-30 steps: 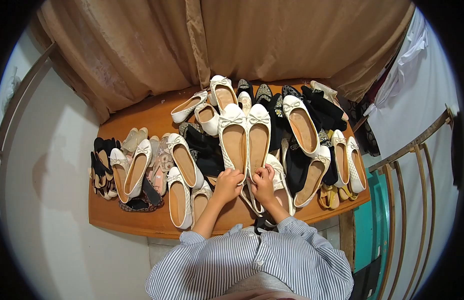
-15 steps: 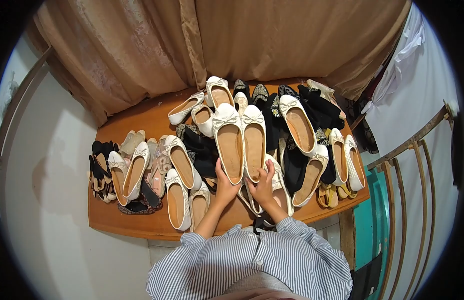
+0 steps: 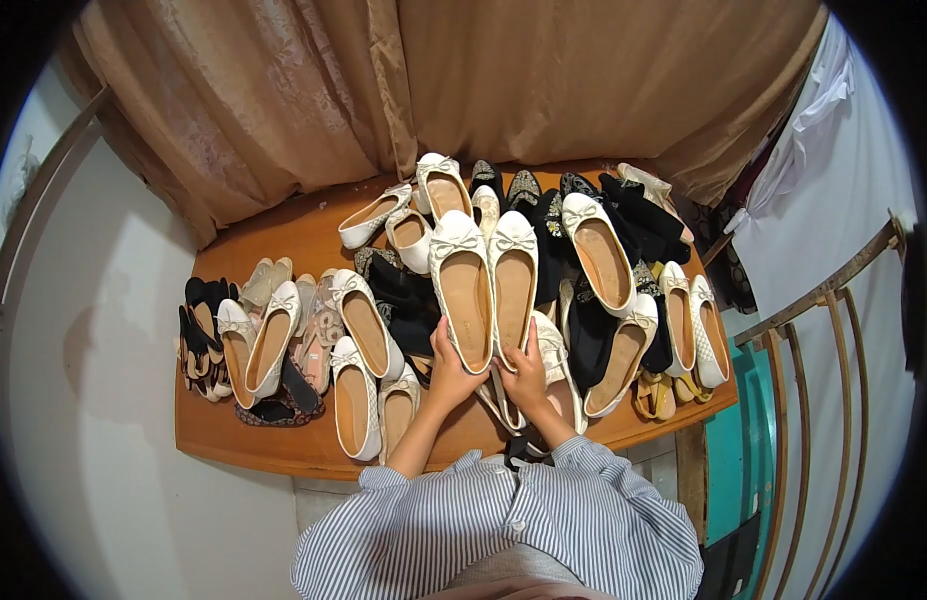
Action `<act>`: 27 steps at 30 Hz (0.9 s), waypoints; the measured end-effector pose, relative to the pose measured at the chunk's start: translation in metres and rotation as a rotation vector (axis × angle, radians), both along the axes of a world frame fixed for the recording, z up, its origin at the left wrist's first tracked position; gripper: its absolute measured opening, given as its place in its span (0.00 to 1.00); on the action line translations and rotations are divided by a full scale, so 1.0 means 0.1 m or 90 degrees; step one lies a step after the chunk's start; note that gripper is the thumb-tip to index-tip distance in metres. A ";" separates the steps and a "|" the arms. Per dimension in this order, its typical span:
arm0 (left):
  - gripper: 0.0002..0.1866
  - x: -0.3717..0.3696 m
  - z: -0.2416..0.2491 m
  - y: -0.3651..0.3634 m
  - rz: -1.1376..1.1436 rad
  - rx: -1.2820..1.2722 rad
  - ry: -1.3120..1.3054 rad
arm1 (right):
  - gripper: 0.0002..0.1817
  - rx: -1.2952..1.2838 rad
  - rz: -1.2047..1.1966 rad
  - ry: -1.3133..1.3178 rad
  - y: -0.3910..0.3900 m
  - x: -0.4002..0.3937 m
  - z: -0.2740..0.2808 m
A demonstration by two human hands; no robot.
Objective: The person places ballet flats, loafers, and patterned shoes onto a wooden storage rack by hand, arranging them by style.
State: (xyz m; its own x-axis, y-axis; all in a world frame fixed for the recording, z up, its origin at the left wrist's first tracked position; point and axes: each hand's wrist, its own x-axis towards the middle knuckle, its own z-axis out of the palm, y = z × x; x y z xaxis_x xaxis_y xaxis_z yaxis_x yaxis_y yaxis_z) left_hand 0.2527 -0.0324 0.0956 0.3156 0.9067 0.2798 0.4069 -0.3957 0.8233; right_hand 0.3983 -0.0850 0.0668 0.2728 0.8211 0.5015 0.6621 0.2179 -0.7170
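Two white flats with bows and tan insoles are held up side by side over the middle of the pile, toes pointing away from me. My left hand (image 3: 452,375) grips the heel of the left white flat (image 3: 463,290). The right white flat (image 3: 513,280) has its heel in my right hand (image 3: 526,378). Their inner edges touch or nearly touch. Behind my right hand lies another white shoe (image 3: 556,365), partly hidden. Just left of my left forearm is a quilted white flat (image 3: 356,405).
Many white, black and patterned shoes cover the wooden table (image 3: 234,442). Black flats (image 3: 199,325) lie at its left end, yellow sandals (image 3: 657,396) near the right front. A brown curtain (image 3: 544,80) hangs behind; a wooden rack (image 3: 806,400) stands at right.
My right hand has closed more firmly round the right shoe's heel, its fingers less raised. Both held shoes have shifted slightly to the right and toward me.
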 end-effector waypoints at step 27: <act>0.57 0.95 0.72 0.00 -0.292 0.069 -0.129 | 0.07 0.242 -0.195 -0.022 -0.41 0.57 0.93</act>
